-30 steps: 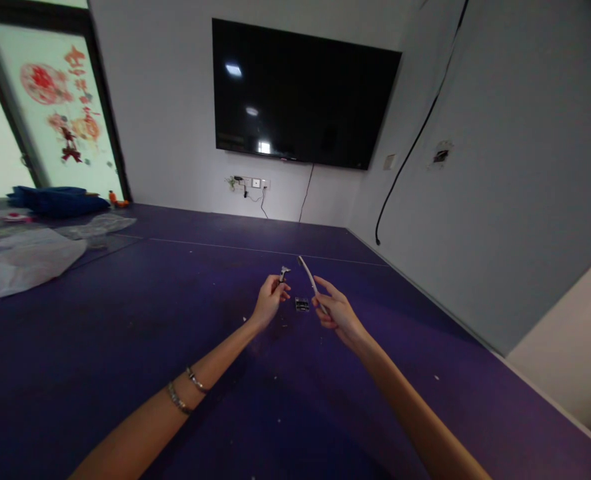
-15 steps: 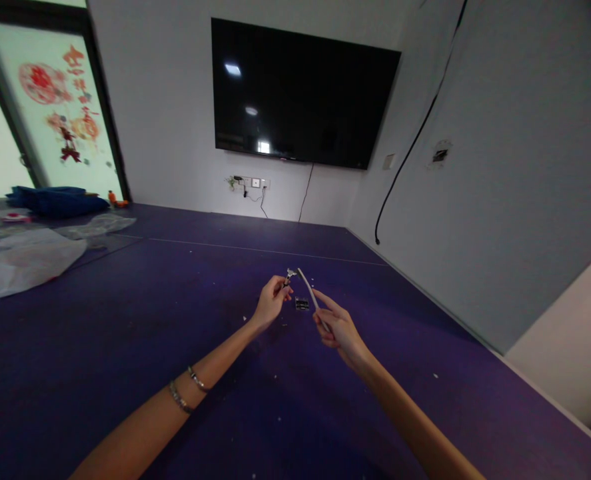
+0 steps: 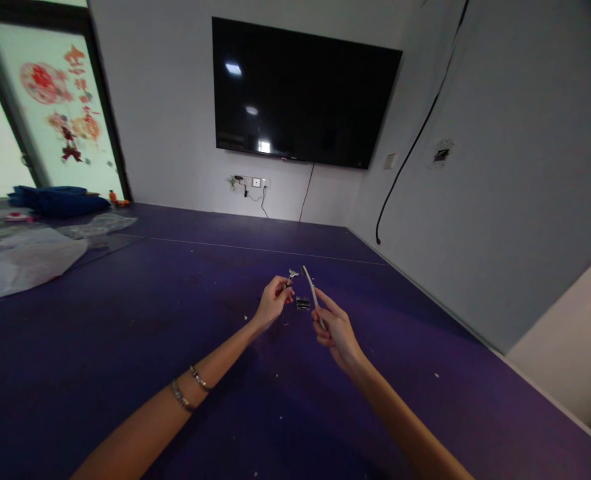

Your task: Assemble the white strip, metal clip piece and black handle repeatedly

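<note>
My left hand (image 3: 274, 300) is closed in a pinch around the dark handle of a small razor (image 3: 292, 276), whose silver T-shaped head points up and away from me. In my right hand (image 3: 336, 328) is a pale toothbrush (image 3: 311, 288), gripped by its handle. Its dark-bristled end leans toward the razor head, with a narrow gap between the two. A small dark rectangular piece (image 3: 302, 303) with light markings lies on the purple surface (image 3: 215, 393) between my hands; what it is I cannot make out.
Small white bits are scattered over the surface. Clear plastic sheeting (image 3: 30, 263) and a dark blue cloth (image 3: 58, 201) lie at the left. A black cable (image 3: 415, 137) hangs along the right wall, and a television (image 3: 305, 93) is mounted ahead.
The toothbrush has swung slightly right and more upright, so its bristled end is now a little farther from the razor head. My left hand has barely moved.
</note>
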